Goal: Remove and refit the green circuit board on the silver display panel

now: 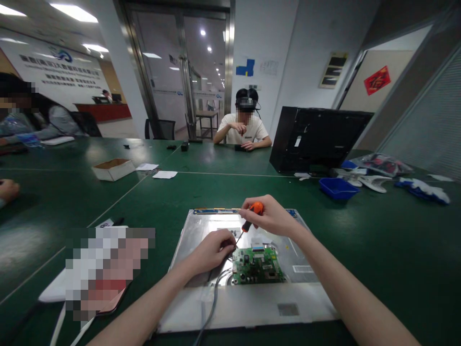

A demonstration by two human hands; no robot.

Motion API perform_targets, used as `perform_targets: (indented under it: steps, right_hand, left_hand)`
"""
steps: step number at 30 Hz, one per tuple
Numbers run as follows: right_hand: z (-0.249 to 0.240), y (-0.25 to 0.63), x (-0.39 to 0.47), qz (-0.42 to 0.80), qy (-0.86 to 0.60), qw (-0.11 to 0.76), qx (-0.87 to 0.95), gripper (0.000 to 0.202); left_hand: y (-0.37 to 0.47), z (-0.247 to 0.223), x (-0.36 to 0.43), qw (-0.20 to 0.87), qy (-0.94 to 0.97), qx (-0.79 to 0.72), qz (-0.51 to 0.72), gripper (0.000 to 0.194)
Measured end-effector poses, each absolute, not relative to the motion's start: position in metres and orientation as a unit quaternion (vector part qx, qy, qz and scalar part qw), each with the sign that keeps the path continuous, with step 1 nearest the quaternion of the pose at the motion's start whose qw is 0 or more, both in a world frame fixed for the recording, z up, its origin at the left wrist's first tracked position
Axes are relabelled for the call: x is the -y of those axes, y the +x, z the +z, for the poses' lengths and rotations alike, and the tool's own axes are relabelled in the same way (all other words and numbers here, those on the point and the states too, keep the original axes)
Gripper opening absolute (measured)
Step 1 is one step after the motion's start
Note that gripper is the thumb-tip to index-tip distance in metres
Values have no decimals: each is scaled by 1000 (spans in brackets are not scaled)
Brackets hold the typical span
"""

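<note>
On silver panel (201,228), circuit board (256,266); label (303,269) blurred; red sign (377,80) apparently 福.

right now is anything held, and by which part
The right hand holds the screwdriver by its handle; whether the left hand holds anything cannot be told.

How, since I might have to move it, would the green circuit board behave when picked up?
The circuit board is probably stiff, being a flat slab. It's likely fragile, with small components crowding its face. The grey cables beside its left edge might snag.
</note>
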State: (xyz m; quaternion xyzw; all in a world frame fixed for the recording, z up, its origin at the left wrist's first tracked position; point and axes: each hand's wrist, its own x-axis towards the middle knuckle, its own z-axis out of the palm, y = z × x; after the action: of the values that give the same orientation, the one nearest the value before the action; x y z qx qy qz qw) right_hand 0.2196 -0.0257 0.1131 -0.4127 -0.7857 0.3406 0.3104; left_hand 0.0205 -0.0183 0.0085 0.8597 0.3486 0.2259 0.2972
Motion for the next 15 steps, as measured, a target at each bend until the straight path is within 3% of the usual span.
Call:
perform_targets:
  steps: [15]
  right_hand:
    - [112,227,18,248,-416,258,836,18]
  left_hand:
    - [20,9,17,352,835,-347,240,13]
